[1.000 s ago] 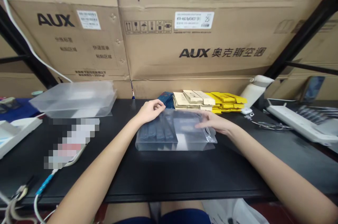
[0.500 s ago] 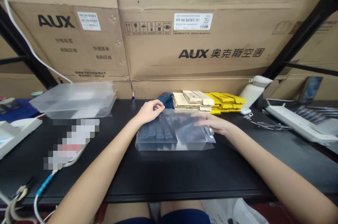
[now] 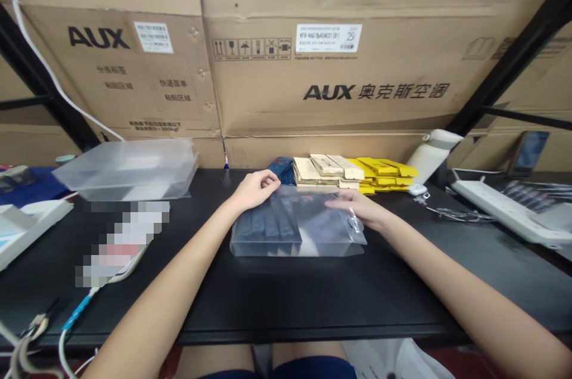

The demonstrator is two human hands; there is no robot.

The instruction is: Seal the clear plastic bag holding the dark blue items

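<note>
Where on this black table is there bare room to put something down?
The widest bare patch of the black table runs along the near edge, in front of the clear box under both hands. It is crowded behind the box, where tan and yellow packets lie, and at the left by cables.

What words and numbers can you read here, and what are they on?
"AUX": left cardboard box.
"AUX 奥克斯空调": big middle cardboard box.
"25": white label on that box; its small print is too tiny to read.
Small Chinese print and the barcode sticker on the left box: too blurred.
</note>
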